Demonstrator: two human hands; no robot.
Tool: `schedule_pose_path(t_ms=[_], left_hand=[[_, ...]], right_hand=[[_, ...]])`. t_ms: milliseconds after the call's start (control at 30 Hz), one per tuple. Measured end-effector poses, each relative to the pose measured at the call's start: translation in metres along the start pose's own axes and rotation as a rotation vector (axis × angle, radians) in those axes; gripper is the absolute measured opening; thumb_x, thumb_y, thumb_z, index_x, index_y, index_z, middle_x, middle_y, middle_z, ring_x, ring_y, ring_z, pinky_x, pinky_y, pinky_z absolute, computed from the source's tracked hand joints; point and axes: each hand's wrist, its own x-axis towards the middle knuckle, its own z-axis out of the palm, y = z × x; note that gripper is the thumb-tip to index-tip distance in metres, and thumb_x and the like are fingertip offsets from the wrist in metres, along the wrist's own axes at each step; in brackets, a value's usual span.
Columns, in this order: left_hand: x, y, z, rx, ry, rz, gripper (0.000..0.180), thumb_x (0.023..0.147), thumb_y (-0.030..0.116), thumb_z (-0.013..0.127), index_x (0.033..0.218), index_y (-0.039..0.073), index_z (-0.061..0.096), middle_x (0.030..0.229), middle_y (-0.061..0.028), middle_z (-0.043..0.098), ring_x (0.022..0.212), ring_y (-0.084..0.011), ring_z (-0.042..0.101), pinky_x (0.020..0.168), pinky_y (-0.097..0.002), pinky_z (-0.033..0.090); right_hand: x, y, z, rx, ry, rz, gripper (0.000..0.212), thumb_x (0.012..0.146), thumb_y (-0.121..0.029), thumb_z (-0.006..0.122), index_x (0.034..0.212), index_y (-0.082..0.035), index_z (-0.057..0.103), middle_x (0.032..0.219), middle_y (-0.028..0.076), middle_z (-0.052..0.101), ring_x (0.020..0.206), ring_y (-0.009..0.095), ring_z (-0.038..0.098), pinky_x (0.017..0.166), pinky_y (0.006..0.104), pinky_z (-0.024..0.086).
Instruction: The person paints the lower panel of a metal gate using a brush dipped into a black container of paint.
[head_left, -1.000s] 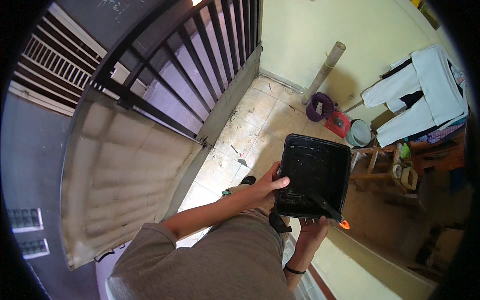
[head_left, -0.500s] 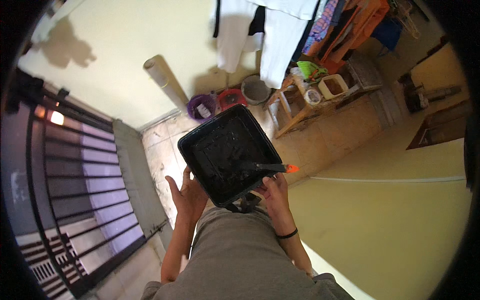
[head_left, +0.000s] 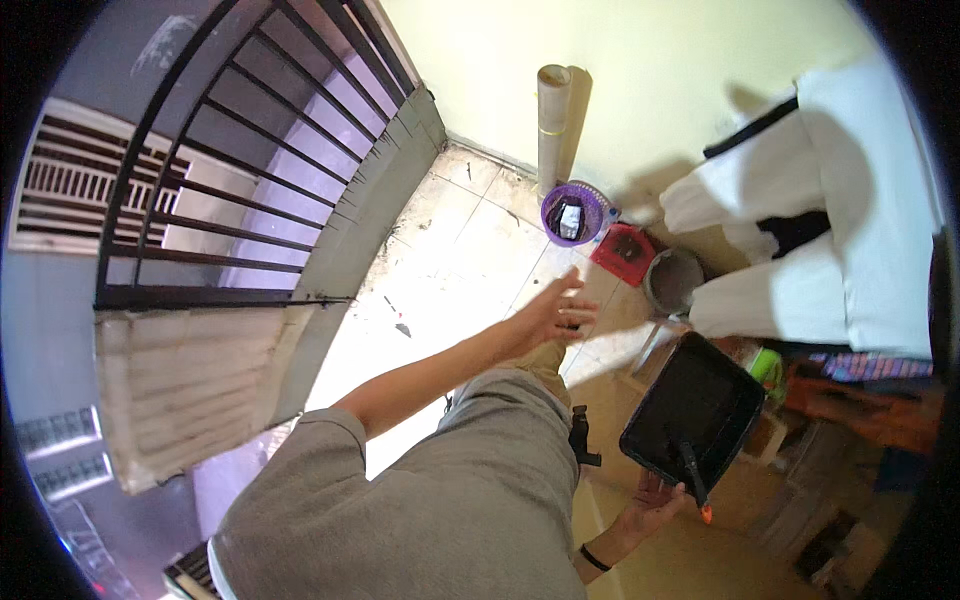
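Note:
My right hand grips the near edge of a black square tray, which is held out to the right and tilted. In the tray lies a tool with a dark handle and an orange end; the handle crosses the near rim beside my right fingers, and its working end is hard to make out against the black. My left hand reaches forward in the air, empty, with its fingers apart and slightly blurred. Beyond it on the floor stands a purple basket with a dark and whitish item inside.
A red dustpan-like thing and a grey bucket stand along the wall. A cardboard tube leans behind the basket. White clothes hang at the right. A black barred railing tops a low wall on the left.
My view has turned to the right. My left hand has left the tray's side and stretched forward, while my right hand has carried the tray away to the right.

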Motion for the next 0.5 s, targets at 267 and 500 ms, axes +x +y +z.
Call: schedule_pose_path(t_ms=[267,500], left_hand=[[0.022,-0.006,0.110,0.054,-0.202,0.097,0.101,0.092,0.060,0.075,0.161,0.010,0.020,0.155,-0.0208,0.047,0.142,-0.0333,0.050,0.112,-0.0485,0.047],[-0.002,0.009,0.134,-0.024,0.024,0.286,0.113,0.086,0.057,0.084,0.164,0.007,0.019,0.162,-0.0193,0.038,0.152,-0.0314,0.037,0.119,-0.0456,0.040]], right_hand=[[0.117,-0.053,0.045,-0.055,-0.346,0.112,0.062,0.100,-0.035,0.064,0.153,-0.007,0.048,0.145,0.014,0.060,0.129,0.030,0.062,0.108,0.0470,0.053],[0.184,-0.058,0.103,-0.074,-0.647,0.185,0.047,0.104,-0.034,0.059,0.144,-0.008,0.055,0.139,0.012,0.062,0.121,0.027,0.064,0.099,0.0450,0.056]])
